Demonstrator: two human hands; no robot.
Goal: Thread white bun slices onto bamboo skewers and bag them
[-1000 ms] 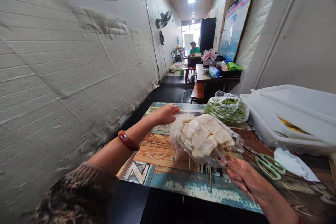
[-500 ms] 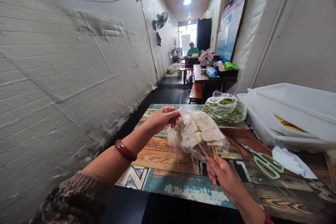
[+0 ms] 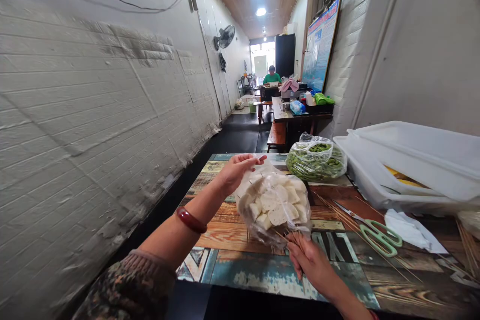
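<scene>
A clear plastic bag [image 3: 245, 210] holds pale, whitish slices [image 3: 279, 205] threaded on thin wooden skewers, over the front middle of the table. My left hand [image 3: 242, 170] pinches the bag's upper left edge between thumb and fingers. At the bag's lower right, my right hand [image 3: 303, 255] is closed around several skewers [image 3: 283, 236], whose ends poke out toward me. Its palm side and part of the sticks are hidden.
Right of the bag lie green-handled scissors [image 3: 382, 237], loose skewers [image 3: 337, 210] and a crumpled white tissue [image 3: 412, 232]. A bag of green vegetables [image 3: 317, 160] and white plastic tubs [image 3: 405, 160] stand behind. A person in green [image 3: 272, 77] sits at a far table.
The bag and its slices have tilted and shifted slightly left, so the slices now face up more. My right hand has turned and moved a little down and left; the left hand still pinches the bag.
</scene>
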